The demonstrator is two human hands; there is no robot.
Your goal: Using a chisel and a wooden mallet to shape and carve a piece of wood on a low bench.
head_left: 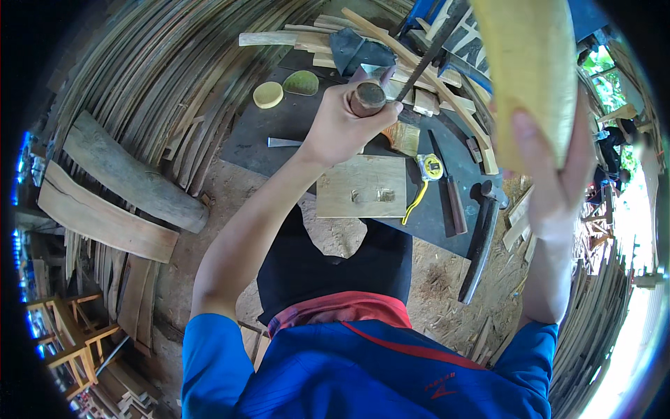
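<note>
My left hand [343,124] is closed around the round wooden handle [367,98] of a tool whose dark metal blade [427,57] runs up and to the right. My right hand [555,164] is raised close to the camera and grips a pale yellow curved piece of wood [534,70] from below. The blade's tip points toward that piece; whether it touches is hidden. Below my left hand a square wooden board [361,186] lies on the dark mat [265,143].
On the mat lie a yellow tape measure [430,167], a brush [403,137], a hammer [481,241], a chisel [450,188], a flat metal blade [283,142] and two round discs [268,94]. Logs and planks [132,178] lie left. Bent wood strips surround the sawdust floor.
</note>
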